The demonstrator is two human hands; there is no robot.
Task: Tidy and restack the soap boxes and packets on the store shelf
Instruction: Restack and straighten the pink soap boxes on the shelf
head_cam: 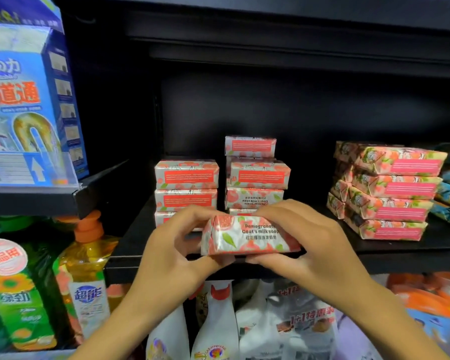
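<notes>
Both forearms rise from the bottom edge and meet before the black shelf (pixel 400 253), wrists level, palms turned toward each other. The left hand (pixel 172 245) arches its fingers over the top left end of a packet (pixel 247 237) with its thumb tucked beneath the lower left corner. The right hand (pixel 304 245) curls its fingers over the top right end with its thumb under the bottom edge. So each hand is clamped on one end of the packet, which hangs tilted at the shelf's front lip, just before the stacks. It is a flat rectangular bar in glossy folded paper, white with pink-red fruit, green leaves and the words "Pomegranate Goat's milk soap"; the left end shows creased, tucked flaps. Behind it the left stack (pixel 186 189) shows three like packets, red panels facing out. The taller middle stack (pixel 255 178) stands unevenly, one packet's lettering upside down. Well to the right, the right stack (pixel 385 196) is four layers high, skewed, with pink panels and shiny folded ends.
</notes>
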